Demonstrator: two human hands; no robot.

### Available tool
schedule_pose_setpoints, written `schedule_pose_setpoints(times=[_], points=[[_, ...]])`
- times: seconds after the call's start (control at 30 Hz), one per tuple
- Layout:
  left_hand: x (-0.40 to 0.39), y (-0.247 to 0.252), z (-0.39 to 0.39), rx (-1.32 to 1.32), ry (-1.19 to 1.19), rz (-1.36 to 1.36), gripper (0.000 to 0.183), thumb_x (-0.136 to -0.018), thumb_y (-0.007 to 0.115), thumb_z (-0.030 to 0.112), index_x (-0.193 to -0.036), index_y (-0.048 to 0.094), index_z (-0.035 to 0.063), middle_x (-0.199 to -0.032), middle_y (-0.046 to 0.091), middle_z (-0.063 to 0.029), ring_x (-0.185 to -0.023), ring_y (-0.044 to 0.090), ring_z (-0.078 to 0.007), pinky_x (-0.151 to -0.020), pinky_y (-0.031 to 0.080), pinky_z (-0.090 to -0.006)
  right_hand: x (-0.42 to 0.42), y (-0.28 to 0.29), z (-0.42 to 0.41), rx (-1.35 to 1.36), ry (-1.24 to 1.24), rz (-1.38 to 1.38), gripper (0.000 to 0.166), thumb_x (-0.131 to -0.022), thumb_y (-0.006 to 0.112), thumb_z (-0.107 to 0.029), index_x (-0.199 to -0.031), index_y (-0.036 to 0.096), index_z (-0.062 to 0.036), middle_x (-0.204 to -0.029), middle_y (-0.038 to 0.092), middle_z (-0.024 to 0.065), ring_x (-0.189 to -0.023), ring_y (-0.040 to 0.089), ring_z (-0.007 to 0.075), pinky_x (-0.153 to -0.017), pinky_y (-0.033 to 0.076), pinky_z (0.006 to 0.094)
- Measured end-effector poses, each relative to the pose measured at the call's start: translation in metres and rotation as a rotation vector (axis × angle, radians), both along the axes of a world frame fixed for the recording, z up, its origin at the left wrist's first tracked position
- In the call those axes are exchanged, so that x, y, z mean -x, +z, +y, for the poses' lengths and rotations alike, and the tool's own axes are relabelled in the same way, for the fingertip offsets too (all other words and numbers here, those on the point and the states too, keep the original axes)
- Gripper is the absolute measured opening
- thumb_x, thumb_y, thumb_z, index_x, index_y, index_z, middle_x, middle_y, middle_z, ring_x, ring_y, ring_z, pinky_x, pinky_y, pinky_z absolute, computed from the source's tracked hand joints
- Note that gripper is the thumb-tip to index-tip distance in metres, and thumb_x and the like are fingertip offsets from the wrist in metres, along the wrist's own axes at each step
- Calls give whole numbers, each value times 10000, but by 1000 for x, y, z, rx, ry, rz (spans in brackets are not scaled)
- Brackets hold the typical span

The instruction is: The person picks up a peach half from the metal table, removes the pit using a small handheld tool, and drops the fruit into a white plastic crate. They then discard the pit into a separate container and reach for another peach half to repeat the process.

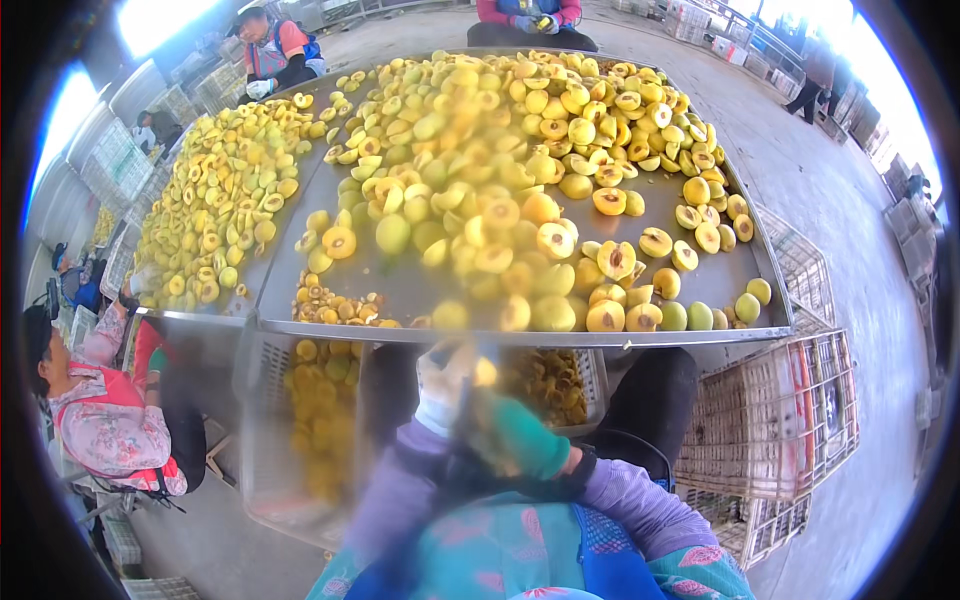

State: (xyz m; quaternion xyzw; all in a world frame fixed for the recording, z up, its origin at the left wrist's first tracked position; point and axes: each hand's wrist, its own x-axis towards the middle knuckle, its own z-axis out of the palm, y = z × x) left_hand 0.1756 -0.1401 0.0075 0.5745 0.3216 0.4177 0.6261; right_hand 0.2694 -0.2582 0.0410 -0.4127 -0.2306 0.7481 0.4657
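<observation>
My left hand (444,375), in a white glove, is just below the near edge of the metal table (337,289). It is close to a yellow piece of fruit (485,372) between my two hands. My right hand (525,435), in a green glove, lies lower and to the right, pointing towards the left one. A blur over the middle of the view hides the fingers of both, so which hand grips the piece cannot be told. Halved yellow stone fruits (616,259), many with brown pits or hollows, are heaped on the table. Small pits or scraps (337,304) lie at its near left.
Under the table edge, a crate (596,382) of brown scraps lies between my knees; another crate (259,450) with yellow fruit is to its left. Stacked plastic crates (757,412) stand at right. A co-worker (112,427) sits at left; others sit across the table (529,15) (277,52).
</observation>
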Motion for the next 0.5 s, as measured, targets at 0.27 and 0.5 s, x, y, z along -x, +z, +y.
schedule_pose_setpoints(times=[0.27, 0.5], points=[[37, 74, 30, 338, 277, -148, 316, -930, 476, 322, -924, 568, 20, -751, 599, -66, -645, 609, -179, -562, 502, -290, -20, 25, 24, -59, 219, 980, 399, -937, 357, -506, -870, 507, -141, -549, 360, -64, -401, 326, 69, -380, 287, 225], [-10, 86, 78, -680, 151, 1037, 407, -739, 659, 369, -929, 648, 10, -874, 662, -159, -810, 637, -291, -733, 486, -365, -32, -37, 16, 319, -144, 578, 305, -931, 443, -430, -798, 503, -162, -574, 414, -36, -460, 389, 93, -430, 344, 254]])
